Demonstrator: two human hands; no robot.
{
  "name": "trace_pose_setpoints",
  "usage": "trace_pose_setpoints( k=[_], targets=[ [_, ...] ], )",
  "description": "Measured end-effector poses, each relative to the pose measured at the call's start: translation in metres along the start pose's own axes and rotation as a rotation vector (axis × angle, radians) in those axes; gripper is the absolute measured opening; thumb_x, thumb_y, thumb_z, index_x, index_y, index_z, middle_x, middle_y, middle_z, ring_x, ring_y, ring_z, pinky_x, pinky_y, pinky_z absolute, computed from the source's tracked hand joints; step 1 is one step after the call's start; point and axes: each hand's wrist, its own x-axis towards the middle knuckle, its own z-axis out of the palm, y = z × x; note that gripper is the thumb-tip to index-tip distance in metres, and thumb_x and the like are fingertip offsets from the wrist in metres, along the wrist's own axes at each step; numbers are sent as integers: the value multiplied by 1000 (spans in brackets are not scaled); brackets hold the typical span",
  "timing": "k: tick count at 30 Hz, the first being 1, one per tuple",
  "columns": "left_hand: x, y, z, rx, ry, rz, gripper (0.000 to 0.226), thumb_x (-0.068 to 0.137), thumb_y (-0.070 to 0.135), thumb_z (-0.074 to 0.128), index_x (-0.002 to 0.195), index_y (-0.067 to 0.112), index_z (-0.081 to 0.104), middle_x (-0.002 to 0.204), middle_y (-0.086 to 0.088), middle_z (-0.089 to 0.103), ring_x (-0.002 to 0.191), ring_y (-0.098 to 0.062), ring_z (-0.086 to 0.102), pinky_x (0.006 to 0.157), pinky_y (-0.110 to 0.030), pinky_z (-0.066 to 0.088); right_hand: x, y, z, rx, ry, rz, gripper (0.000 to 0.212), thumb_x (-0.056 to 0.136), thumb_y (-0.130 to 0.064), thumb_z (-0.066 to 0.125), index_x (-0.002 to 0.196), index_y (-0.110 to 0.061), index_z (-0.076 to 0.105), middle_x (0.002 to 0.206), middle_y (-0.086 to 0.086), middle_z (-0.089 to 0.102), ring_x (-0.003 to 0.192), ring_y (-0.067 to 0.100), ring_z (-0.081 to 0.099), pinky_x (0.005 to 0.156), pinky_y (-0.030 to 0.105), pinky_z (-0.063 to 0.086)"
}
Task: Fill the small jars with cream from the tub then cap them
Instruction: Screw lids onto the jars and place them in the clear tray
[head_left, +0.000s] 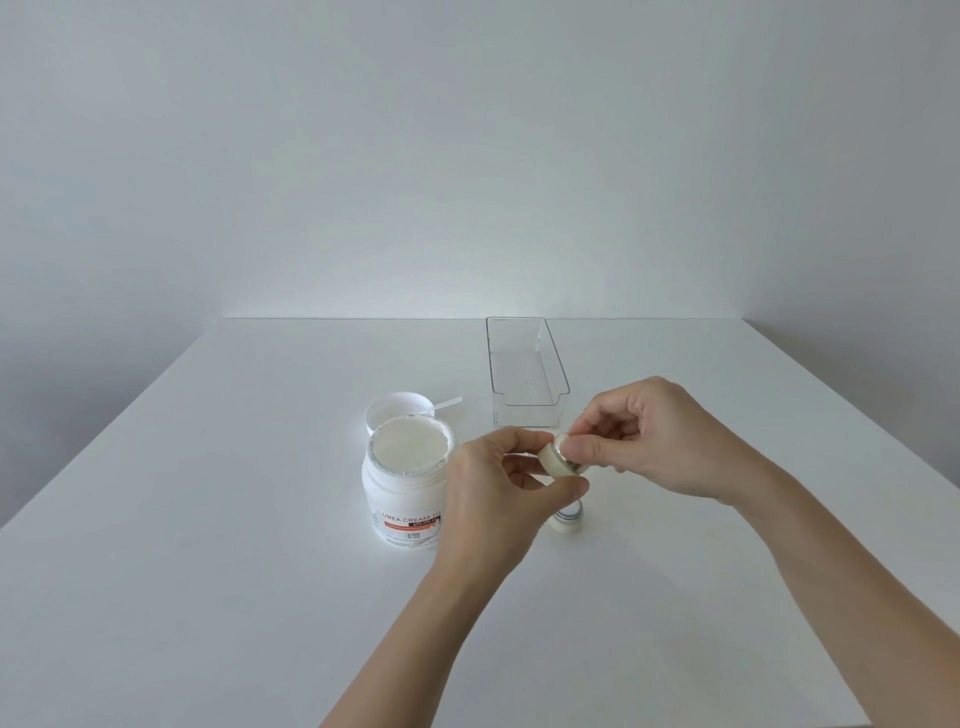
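An open white tub of cream (409, 486) stands on the white table, its surface of cream showing. Behind it lies the tub's lid (397, 408) with a small clear spatula (444, 404) resting on it. Just right of the tub, above the table, both hands hold one small jar (558, 456), tilted on its side. My left hand (498, 486) grips the jar's body from the left and below. My right hand (657, 439) pinches its cap end from the right. A second small jar (569, 520) stands on the table under my hands, partly hidden.
A clear empty plastic bin (524, 371) stands at the back, right of centre. The table's far edge meets a plain wall, and its right edge (852, 415) runs diagonally behind my right forearm.
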Motion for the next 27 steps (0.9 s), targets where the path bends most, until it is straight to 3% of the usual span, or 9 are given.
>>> trace_pose_setpoints(
  k=[3,5,8,11,14,18,21,25,27],
  targets=[
    [0,-1,1,-13,13,12,31,62,10,90,84,17,70,78,2,77,50,-7,53,51,-19,46,0,0,2,-154,74,-4,43,68,-68,63,67,-26,70,63,-8,68,50,-1,52,51,14,40],
    [0,-1,1,-16,32,14,33,60,11,91,82,15,66,76,4,76,51,-7,53,52,-20,47,-3,-1,-2,-126,31,-18,41,69,-68,62,82,-31,73,80,-12,72,68,-3,61,63,21,48],
    [1,-1,1,-5,42,19,35,59,12,92,80,15,64,72,5,73,51,-7,53,53,-20,47,-7,-4,-7,-21,-101,-61,29,80,-42,72,108,-33,71,101,-14,71,94,6,64,78,28,54],
    [-1,0,3,24,40,28,36,57,14,93,76,17,63,68,8,70,50,-7,51,51,-19,46,-6,-5,-2,-100,-40,-75,13,81,-41,71,88,-31,74,81,-12,72,67,-1,60,59,16,46],
    [-2,0,4,35,37,20,35,57,13,93,75,17,62,69,7,72,50,-8,49,50,-19,44,-2,-2,3,-221,40,-22,45,77,-63,59,63,-22,67,61,-3,67,46,1,45,47,11,36],
    [-1,0,0,37,45,7,34,58,15,93,78,13,65,66,9,70,48,-7,49,50,-19,43,-6,1,-1,-218,8,-33,45,69,-74,56,90,-36,72,82,-16,70,70,-1,55,58,11,39],
    [-1,-1,-1,44,42,20,33,60,16,93,77,13,65,65,9,70,47,-4,48,49,-18,42,-8,2,-1,-195,-65,-72,32,74,-60,67,103,-44,68,95,-24,68,88,1,56,68,17,42],
    [-3,-1,3,85,48,14,33,57,16,93,76,17,65,63,12,70,47,-3,51,48,-15,42,-4,4,7,-239,47,-21,44,71,-70,58,70,-28,70,69,-6,68,57,0,52,54,11,38],
    [-3,-2,3,85,47,9,34,57,15,93,77,16,65,67,8,71,47,-4,51,49,-16,42,-5,5,7,-248,57,-10,50,70,-74,53,71,-27,70,70,-6,68,52,-2,50,52,10,37]
  ],
)
